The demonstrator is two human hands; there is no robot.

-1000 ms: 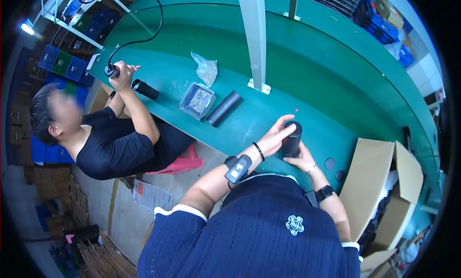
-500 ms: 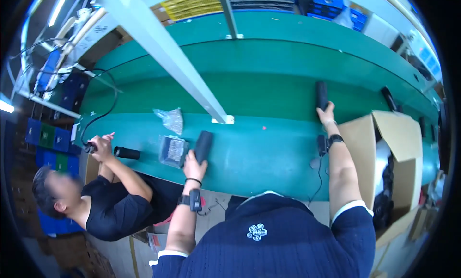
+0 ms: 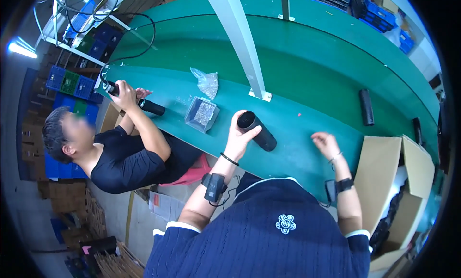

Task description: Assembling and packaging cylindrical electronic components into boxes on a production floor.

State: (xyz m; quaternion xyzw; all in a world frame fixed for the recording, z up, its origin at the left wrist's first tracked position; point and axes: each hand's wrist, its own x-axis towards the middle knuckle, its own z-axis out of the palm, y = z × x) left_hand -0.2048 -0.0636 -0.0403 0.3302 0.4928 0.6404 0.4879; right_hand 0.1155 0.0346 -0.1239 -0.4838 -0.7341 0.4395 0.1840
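Note:
My left hand (image 3: 238, 138) is wrapped round a black cylindrical tube (image 3: 261, 135), held tilted over the green bench with its hollow end toward the thumb. My right hand (image 3: 326, 145) hovers above the bench to the right. Its fingers are loosely bent and slightly apart, with nothing visible in them. Beyond it, a second black tube (image 3: 366, 107) lies on the darker green strip, apart from the hand. A grey bin (image 3: 202, 115) of small metallic-looking parts sits left of my left hand, near a clear plastic bag (image 3: 207, 83) of similar small pieces.
At the left, a co-worker (image 3: 127, 155) holds a corded black tool (image 3: 112, 88) near another black tube (image 3: 151, 107). An open cardboard box (image 3: 377, 174) with dark items stands at my right. A white metal post (image 3: 240, 42) rises from the green bench (image 3: 293, 158).
My right hand has let go of its tube and drawn back toward me. The tube in my left hand has been raised and tilted, showing its end. The whole view has turned.

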